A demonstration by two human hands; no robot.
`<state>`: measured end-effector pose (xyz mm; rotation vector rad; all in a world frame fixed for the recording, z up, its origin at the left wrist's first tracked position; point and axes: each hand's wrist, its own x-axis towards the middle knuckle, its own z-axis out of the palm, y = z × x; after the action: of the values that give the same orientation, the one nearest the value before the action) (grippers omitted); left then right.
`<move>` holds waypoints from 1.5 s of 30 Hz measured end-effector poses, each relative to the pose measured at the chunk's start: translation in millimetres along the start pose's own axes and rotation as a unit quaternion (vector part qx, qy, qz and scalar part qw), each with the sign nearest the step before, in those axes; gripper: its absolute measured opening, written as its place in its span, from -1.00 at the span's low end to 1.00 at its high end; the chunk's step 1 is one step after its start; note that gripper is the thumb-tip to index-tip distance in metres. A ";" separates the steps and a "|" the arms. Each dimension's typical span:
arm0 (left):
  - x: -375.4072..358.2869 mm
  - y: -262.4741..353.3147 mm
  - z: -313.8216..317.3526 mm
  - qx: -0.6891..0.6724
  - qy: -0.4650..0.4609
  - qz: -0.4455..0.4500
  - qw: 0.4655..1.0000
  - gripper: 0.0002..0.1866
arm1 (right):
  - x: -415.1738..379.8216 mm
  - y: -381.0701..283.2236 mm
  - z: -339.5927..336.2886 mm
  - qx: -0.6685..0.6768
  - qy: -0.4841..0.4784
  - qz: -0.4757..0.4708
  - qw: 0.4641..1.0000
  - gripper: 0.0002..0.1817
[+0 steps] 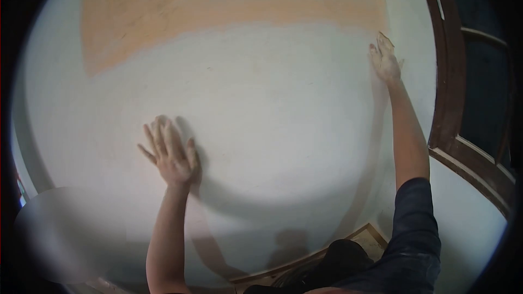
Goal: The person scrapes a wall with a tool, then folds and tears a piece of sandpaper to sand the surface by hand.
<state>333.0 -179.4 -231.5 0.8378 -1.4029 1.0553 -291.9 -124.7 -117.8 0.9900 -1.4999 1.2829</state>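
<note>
My left hand (173, 155) is spread out against the white wall (261, 109), fingers apart and pointing up, its shadow just to the right. Nothing shows in its grasp. Higher up at the right, my right hand (387, 62) is at the wall by the lower right corner of an orange patch (229, 8). Its fingers lie close together with the thumb apart. A thin edge shows along those fingertips, like a small flat sheet under them; I cannot tell what it is. The patch has a soft, uneven lower border.
A dark brown wooden window frame (448, 76) with dark panes stands right of my right arm. Below, a brown-edged strip (370, 234) runs along the foot of the wall near my dark-clothed knee (348, 253). A blurred pale round shape (71, 234) fills the lower left.
</note>
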 end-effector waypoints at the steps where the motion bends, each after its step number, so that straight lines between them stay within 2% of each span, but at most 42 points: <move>1: 1.4 3.5 1.9 -0.009 0.000 0.004 1.000 -0.35 | 6.2 14.8 -13.2 -0.024 -0.068 0.029 0.997 -0.18; 2: 2.1 5.1 4.1 -0.007 0.015 0.026 1.000 -0.38 | 7.4 23.3 -9.0 -0.032 -0.065 0.030 0.997 -0.18; 4: 1.0 6.4 14.8 -0.003 0.033 0.039 0.999 -0.41 | 7.9 17.0 13.9 -0.117 -0.063 -0.079 0.988 -0.11; 5: 0.5 2.9 17.3 0.000 0.006 0.161 0.987 -0.43 | 2.3 -8.4 11.0 -0.091 -0.045 -0.107 0.989 -0.06; 6: 4.0 -2.2 19.0 0.007 -0.019 0.281 0.959 -0.45 | -2.1 -34.3 7.4 -0.086 -0.042 -0.110 0.989 -0.06; 7: 15.4 4.8 14.7 0.059 -0.058 0.378 0.922 -0.47 | -4.3 -62.3 3.6 -0.058 -0.049 -0.162 0.984 -0.02; 8: 26.8 12.3 14.2 0.049 -0.061 0.412 0.908 -0.46 | -8.3 -94.4 0.4 -0.028 -0.059 -0.219 0.974 0.01; 9: 35.9 17.3 13.2 0.041 -0.067 0.444 0.892 -0.45 | -13.5 -129.4 -2.9 -0.017 -0.060 -0.233 0.971 0.01; 10: 35.1 19.7 12.9 0.054 -0.071 0.432 0.897 -0.45 | -18.0 -165.5 -7.0 0.015 -0.061 -0.290 0.955 0.03; 11: 31.5 20.3 15.9 0.005 -0.083 0.390 0.917 -0.43 | -20.3 -202.6 -8.0 0.047 -0.061 -0.345 0.936 0.04; 12: 27.8 12.5 16.1 -0.046 -0.092 0.347 0.932 -0.40 | -24.3 -248.4 -5.6 0.056 -0.058 -0.358 0.930 0.04; 13: 26.6 10.1 13.4 -0.036 -0.092 0.336 0.937 -0.40 | -30.1 -287.8 -4.6 0.091 -0.068 -0.340 0.933 0.06; 15: 45.2 53.0 14.2 -0.056 -0.117 0.226 0.965 -0.36 | -18.5 -301.9 -11.0 0.135 -0.085 -0.311 0.937 0.08; 17: 28.9 50.7 32.3 -0.059 -0.080 0.177 0.979 -0.35 | -15.7 -368.7 -16.4 0.046 -0.097 -0.293 0.950 0.10; 18: 29.2 49.4 38.4 -0.049 -0.049 0.146 0.987 -0.33 | -16.5 -402.6 -19.6 0.035 -0.084 -0.316 0.944 0.10; 21: 26.1 50.2 48.8 -0.073 -0.052 0.148 0.985 -0.33 | -35.6 -501.5 -27.7 0.122 -0.132 -0.386 0.905 0.11; 24: 15.5 55.4 69.4 -0.079 -0.081 0.168 0.979 -0.30 | -88.1 -582.5 -17.0 0.160 -0.147 -0.405 0.888 0.08; 25: 11.9 60.6 75.8 -0.211 -0.099 0.104 0.967 -0.31 | -102.4 -594.2 -13.0 0.175 -0.142 -0.400 0.888 0.06; 26: 10.5 65.4 81.0 -0.337 -0.113 0.042 0.934 -0.32 | -109.1 -589.0 -11.0 0.183 -0.142 -0.391 0.891 0.06; 27: 7.4 65.8 85.3 -0.333 -0.120 0.053 0.934 -0.32 | -114.5 -577.5 -8.5 0.199 -0.126 -0.391 0.890 0.05; 29: -3.5 44.9 86.7 -0.212 -0.111 0.109 0.965 -0.35 | -116.8 -558.3 0.4 0.214 -0.099 -0.373 0.897 0.03; 30: -4.1 48.0 83.9 -0.215 -0.117 0.133 0.960 -0.35 | -107.3 -521.8 9.2 0.210 -0.045 -0.363 0.907 0.00; 31: -6.4 45.8 70.8 -0.153 -0.096 0.126 0.975 -0.35 | -98.9 -490.0 14.3 0.199 0.007 -0.353 0.914 -0.04; 33: 3.8 52.6 61.5 -0.088 -0.057 0.134 0.985 -0.36 | -71.7 -392.8 21.3 0.172 0.046 -0.271 0.946 -0.08; 37: 22.2 66.7 57.4 -0.087 -0.033 0.128 0.987 -0.44 | -23.5 -123.5 43.4 0.064 0.003 -0.039 0.997 -0.25; 39: 23.0 62.6 61.4 -0.092 -0.008 0.121 0.988 -0.45 | -14.5 -9.1 60.6 0.037 0.131 -0.078 0.988 -0.22; 41: 22.1 58.9 60.5 -0.073 -0.003 0.118 0.990 -0.45 | -9.7 70.2 73.2 0.050 0.133 -0.070 0.987 -0.18; 43: 24.5 54.2 62.5 -0.080 -0.001 0.117 0.990 -0.46 | 13.5 98.5 72.9 0.066 0.130 -0.073 0.987 -0.14; 45: 20.2 51.1 69.2 -0.080 0.009 0.119 0.990 -0.47 | 39.3 100.9 68.2 -0.068 0.061 -0.003 0.996 -0.10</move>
<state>258.9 -224.9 -215.7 0.5518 -1.5767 1.1097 -407.7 -178.7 -111.0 0.8142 -1.4683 1.1992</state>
